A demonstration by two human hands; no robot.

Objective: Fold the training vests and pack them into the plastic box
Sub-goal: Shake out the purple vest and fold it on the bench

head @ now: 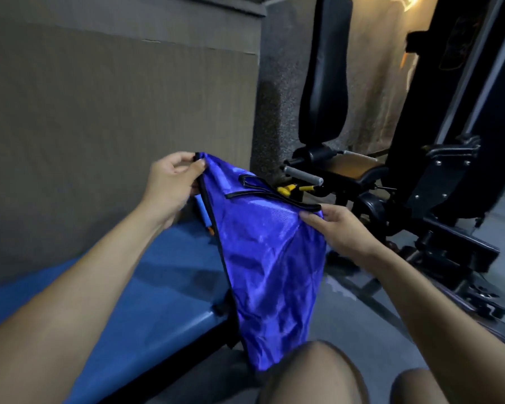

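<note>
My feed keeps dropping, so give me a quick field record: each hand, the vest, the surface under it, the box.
left hand: pinching the vest's top corner by the black trim
right hand: gripping the vest's opposite top edge
vest: blue, shiny, black-edged, held up in the air, hanging down crumpled, not yet folded
bench: blue padded top, below and left of the vest
plastic box: not in view
gym machine: black, behind the vest to the right
</note>
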